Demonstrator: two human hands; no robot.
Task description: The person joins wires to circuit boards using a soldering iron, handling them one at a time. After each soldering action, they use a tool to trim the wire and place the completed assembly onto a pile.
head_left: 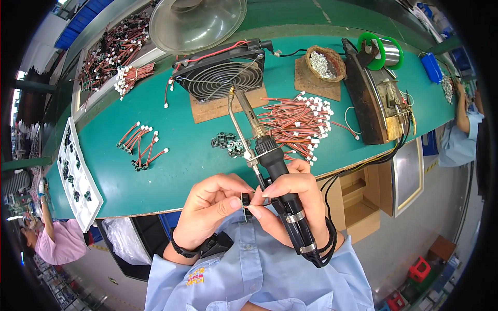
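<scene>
Close to my chest, my left hand pinches a small black component with a green board between thumb and fingers. A black-handled soldering iron lies in the grip of my right hand, its tip pointing away over the bench and a thin metal tube running alongside. The right fingertips meet the component too; a thin lead seems to be between them, but I cannot tell for certain. Beyond the hands sits a cluster of similar black and green components. Red and black wires with white connectors are heaped to its right.
A fan with a wire guard stands at the back. Rightward are a small bowl of white pieces, a solder reel and a metal stand. Several wired components and a white tray lie left. Other people sit at both sides.
</scene>
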